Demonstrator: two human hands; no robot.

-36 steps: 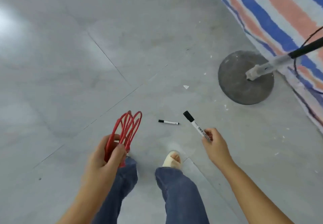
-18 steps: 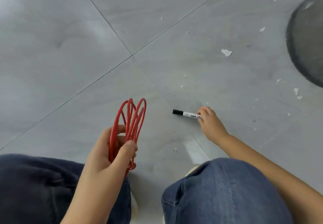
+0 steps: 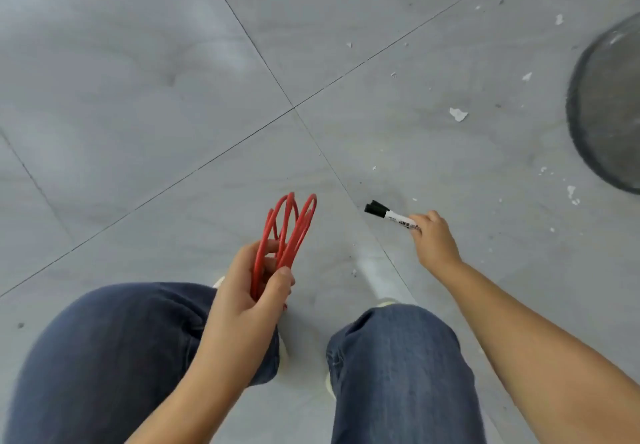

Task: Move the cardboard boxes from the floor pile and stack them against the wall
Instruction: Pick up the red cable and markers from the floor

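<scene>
Grey floor tiles [image 3: 138, 79] fill almost my whole view, their thin dark joints crossing a little above centre, with white flecks and a torn paper scrap [image 3: 458, 114] scattered over the far right part. At the right edge I see part of a round dark grey stand base [image 3: 609, 111], cut off by the frame.

My left hand [image 3: 249, 301] is raised in the near middle, fingers and thumb curled round a bundle of red cable [image 3: 287, 235] whose loops stand up and fan out above the fist. My right hand [image 3: 433, 242] reaches out lower and further to the right, pinching white markers [image 3: 391, 215] with black caps that point left; two caps appear to sit side by side, so I take it as two markers, though the barrels are partly hidden by the fingers. I cannot tell whether the marker tips touch the floor or hang just above it.

Both knees in blue jeans [image 3: 398, 367] fill the near edge, with a pale shoe [image 3: 384, 303] peeking out just beyond the right knee.

I see no cardboard boxes anywhere in this view, nor the wall.
</scene>
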